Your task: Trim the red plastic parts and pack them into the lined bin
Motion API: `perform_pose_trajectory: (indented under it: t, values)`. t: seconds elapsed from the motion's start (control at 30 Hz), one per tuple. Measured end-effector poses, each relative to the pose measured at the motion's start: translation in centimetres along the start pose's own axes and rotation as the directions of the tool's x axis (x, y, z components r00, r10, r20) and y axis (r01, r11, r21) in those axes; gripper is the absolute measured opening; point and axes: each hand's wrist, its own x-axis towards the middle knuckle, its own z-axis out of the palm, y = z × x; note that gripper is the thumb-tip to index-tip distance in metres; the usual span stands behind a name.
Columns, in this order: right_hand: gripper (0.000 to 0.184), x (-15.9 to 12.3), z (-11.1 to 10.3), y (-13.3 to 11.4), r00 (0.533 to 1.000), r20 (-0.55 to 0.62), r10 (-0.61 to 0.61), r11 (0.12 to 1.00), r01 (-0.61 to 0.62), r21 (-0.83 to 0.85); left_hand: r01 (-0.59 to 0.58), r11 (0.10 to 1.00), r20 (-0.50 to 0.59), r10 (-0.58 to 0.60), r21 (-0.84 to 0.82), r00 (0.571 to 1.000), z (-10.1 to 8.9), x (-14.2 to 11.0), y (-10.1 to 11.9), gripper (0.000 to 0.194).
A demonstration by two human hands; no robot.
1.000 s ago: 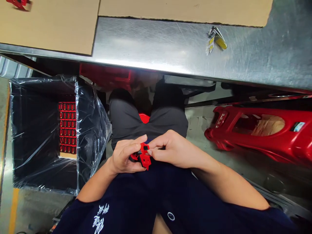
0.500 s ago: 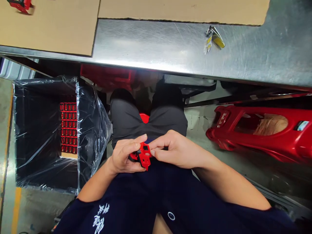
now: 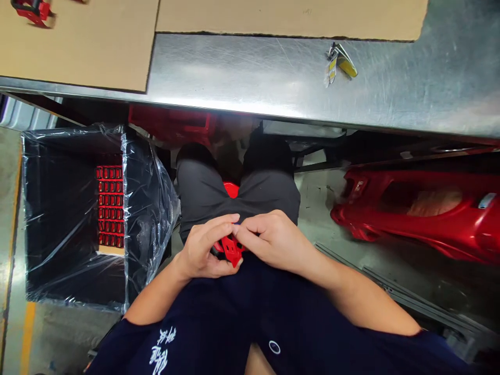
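Note:
A small red and black plastic part (image 3: 233, 251) sits between my hands, just above my lap. My left hand (image 3: 205, 249) is closed around its left side, thumb along the lower edge and fingers over the top. From the other side my right hand (image 3: 275, 242) is closed, its thumb and index fingertip pressed on the part's upper edge. Whether something small lies under those fingertips is hidden. Much of the part is covered by the fingers.
To the left stands a plastic-lined black bin (image 3: 74, 276) with rows of red and black parts (image 3: 110, 205). Ahead, a metal table (image 3: 234, 73) carries cardboard sheets (image 3: 78, 47), a similar part (image 3: 33, 11) and a yellow-handled tool (image 3: 342, 62). A large red shell (image 3: 414, 213) lies right.
My right hand has moved slightly left, and its thumb and fingertips now cover the part's upper edge. My left hand keeps its hold, the part tilted a little differently.

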Motion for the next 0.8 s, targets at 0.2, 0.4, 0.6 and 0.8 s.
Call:
perform_pose_trajectory:
  t: [0.2, 0.4, 0.6, 0.8]
  values:
    - [0.044, 1.0, -0.5, 2.9, 0.968, -0.147, 0.204, 0.967, -0.176, 0.185, 0.189, 0.969, -0.010, -0.193, -0.162, 0.981, 0.5, -0.8, 0.3, 0.095]
    - [0.020, 0.5, 0.2, 3.8, 0.972, 0.161, 0.173, 0.772, -0.235, 0.590, 0.288, 0.951, 0.073, -0.281, -0.113, 0.957, 0.0, -0.2, 0.8, 0.094]
    - [0.024, -0.1, 0.7, 4.2, 0.946, 0.316, 0.073, 0.606, -0.294, 0.739, 0.311, 0.949, 0.088, -0.306, -0.046, 0.948, -0.2, 0.2, 1.0, 0.089]
    - [0.040, -0.2, 1.3, 5.2, 0.904, 0.427, -0.007, 0.506, -0.365, 0.781, 0.330, 0.940, 0.057, -0.326, -0.084, 0.944, 0.0, 0.5, 1.1, 0.088]
